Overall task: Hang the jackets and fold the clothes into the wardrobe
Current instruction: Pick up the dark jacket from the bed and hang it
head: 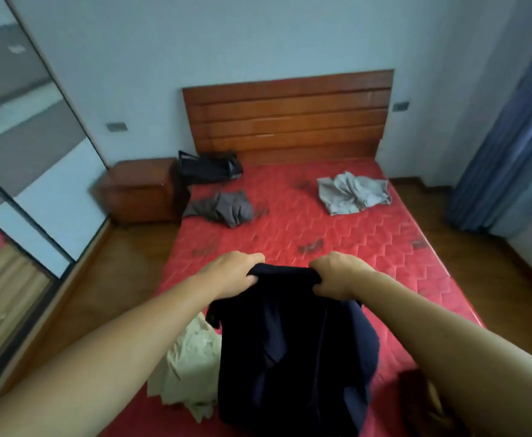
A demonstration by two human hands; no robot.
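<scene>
Gripping a perhaps-navy garment (pixel 289 335): left hand (pixel 230 272), right hand (pixel 337 274).

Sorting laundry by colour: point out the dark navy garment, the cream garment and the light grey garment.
dark navy garment (pixel 289 357), head view, middle of hanging cloth.
cream garment (pixel 192 367), head view, crumpled middle.
light grey garment (pixel 349 192), head view, centre folds.

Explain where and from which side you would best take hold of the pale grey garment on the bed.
Probably the bunched ridge at the middle of the pale grey garment, pinched from above: it lies crumpled on the mattress, its edges flat, its centre folds standing up.
</scene>
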